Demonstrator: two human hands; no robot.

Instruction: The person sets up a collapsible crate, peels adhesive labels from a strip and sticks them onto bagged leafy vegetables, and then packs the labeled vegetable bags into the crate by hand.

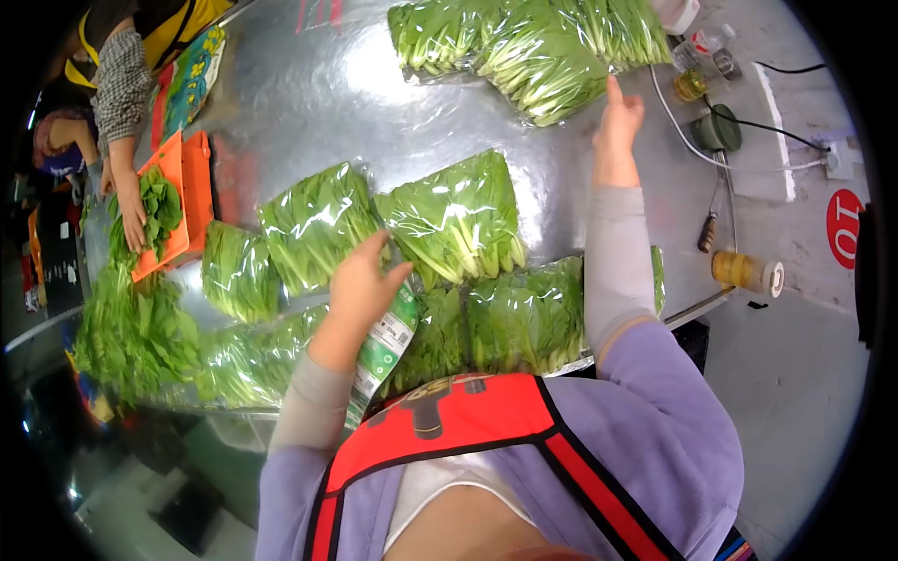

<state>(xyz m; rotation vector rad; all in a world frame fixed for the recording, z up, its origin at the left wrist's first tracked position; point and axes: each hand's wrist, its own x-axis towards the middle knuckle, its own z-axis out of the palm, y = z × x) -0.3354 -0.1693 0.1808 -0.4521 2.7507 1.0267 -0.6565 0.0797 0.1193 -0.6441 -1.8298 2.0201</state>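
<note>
A shiny metal worktop (309, 103) fills the view, seen from above, with grey floor (795, 355) along its right edge. Bags of leafy greens wrapped in clear plastic lie across it.

The person's left hand (360, 280) rests on the near end of one bag (313, 224) in the middle of the worktop, fingers (374, 248) together and laid flat on the plastic, not closed around it. A printed label strip (383, 351) hangs down just below this hand; whether the hand grips it cannot be told.

The right hand (617, 126) reaches far past that middle bag, its fingers spread slightly apart and touching the edge of a stack (538, 51) of bagged greens at the far side of the worktop. It holds nothing.

Just right of the middle bag lies a second bag (458, 220), and nearer the person a row of bags (524, 318) lines the worktop's near edge.

Well to the left of the middle bag, another person's hand (131, 220) presses loose greens on an orange tray (192, 182), with a heap of unbagged greens (131, 337) beside it.

Beyond the worktop's right edge, a jar (744, 271) with yellow contents and a cable (692, 140) lie on the floor.
</note>
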